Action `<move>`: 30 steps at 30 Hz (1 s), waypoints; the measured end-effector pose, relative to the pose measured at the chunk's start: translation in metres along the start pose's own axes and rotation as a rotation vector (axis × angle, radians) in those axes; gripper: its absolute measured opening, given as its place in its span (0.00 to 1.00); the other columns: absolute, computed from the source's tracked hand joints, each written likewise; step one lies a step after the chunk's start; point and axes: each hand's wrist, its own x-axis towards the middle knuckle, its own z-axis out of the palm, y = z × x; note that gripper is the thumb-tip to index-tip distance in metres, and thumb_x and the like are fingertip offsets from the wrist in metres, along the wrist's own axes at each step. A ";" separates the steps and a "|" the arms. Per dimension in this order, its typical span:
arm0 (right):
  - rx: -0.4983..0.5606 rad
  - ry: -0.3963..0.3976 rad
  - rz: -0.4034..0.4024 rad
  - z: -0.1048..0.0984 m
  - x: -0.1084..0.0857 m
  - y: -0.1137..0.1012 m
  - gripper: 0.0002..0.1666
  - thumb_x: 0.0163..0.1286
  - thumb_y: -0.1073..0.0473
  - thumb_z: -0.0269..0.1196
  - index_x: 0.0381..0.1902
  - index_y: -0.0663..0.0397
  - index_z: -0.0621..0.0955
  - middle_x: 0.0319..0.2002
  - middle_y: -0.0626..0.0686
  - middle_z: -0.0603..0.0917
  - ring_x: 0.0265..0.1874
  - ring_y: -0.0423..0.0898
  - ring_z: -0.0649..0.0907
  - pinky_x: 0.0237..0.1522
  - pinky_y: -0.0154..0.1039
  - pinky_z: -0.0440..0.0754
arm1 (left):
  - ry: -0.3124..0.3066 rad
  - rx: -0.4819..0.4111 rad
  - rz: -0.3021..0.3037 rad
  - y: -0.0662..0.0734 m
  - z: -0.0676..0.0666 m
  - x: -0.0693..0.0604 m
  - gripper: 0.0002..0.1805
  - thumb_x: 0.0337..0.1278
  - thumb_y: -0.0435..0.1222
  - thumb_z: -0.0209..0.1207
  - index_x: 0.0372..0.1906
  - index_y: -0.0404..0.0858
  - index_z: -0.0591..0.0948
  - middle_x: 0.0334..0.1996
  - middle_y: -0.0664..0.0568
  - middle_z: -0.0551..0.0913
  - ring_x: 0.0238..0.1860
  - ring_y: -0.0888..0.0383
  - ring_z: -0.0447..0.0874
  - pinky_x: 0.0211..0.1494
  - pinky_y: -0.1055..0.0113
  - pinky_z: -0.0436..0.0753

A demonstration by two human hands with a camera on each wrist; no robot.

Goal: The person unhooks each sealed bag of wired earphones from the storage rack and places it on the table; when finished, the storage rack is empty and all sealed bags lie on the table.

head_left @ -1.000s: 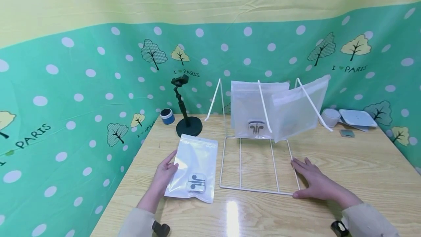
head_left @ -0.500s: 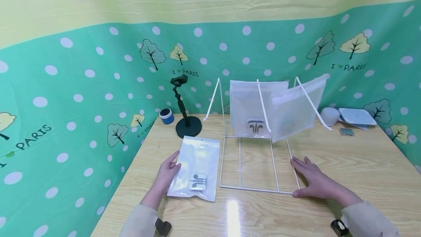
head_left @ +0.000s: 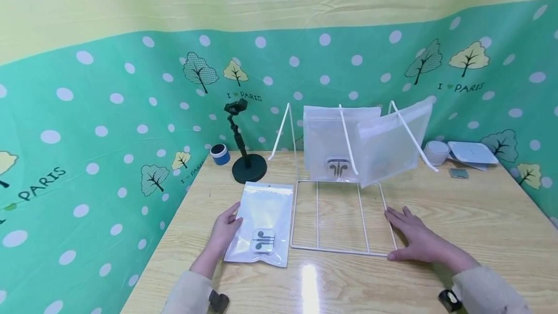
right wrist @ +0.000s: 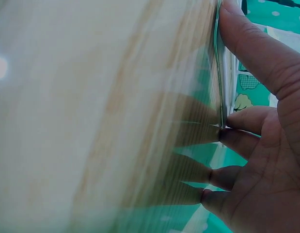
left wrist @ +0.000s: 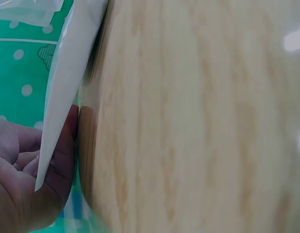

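My left hand (head_left: 224, 228) pinches the left edge of a white zip-lock bag (head_left: 272, 210), which lies on the table left of the rack. Earphones in a small square case (head_left: 263, 241) show at the bag's lower end. In the left wrist view the bag (left wrist: 67, 82) stands edge-on between thumb and fingers, its edge just off the tabletop. My right hand (head_left: 411, 236) rests with spread fingers on the table, touching the right rail of a white wire rack (head_left: 331, 251). Two more zip-lock bags hang on the rack's prongs; the middle bag (head_left: 322, 139) holds earphones, while the right bag (head_left: 390, 147) tilts.
Behind, left of the rack, stand a black stand with a round base (head_left: 249, 168) and a blue jar (head_left: 220, 154). At the back right are a white cup (head_left: 436, 153), white flat trays (head_left: 472, 153) and a small grey item (head_left: 458, 173). A patterned curtain (head_left: 131, 125) backs the table.
My left hand and the flat bag have shifted slightly right, toward the rack. The right hand stays at the rack's rail, and the hanging bags look the same.
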 end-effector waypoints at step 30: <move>-0.005 0.029 -0.040 -0.001 -0.001 0.001 0.66 0.46 0.33 0.73 0.71 0.69 0.62 0.71 0.71 0.58 0.67 0.80 0.47 0.63 0.76 0.47 | 0.098 0.413 0.119 0.018 -0.011 -0.018 0.24 0.64 0.33 0.57 0.64 0.34 0.74 0.48 0.40 0.84 0.42 0.47 0.85 0.40 0.58 0.85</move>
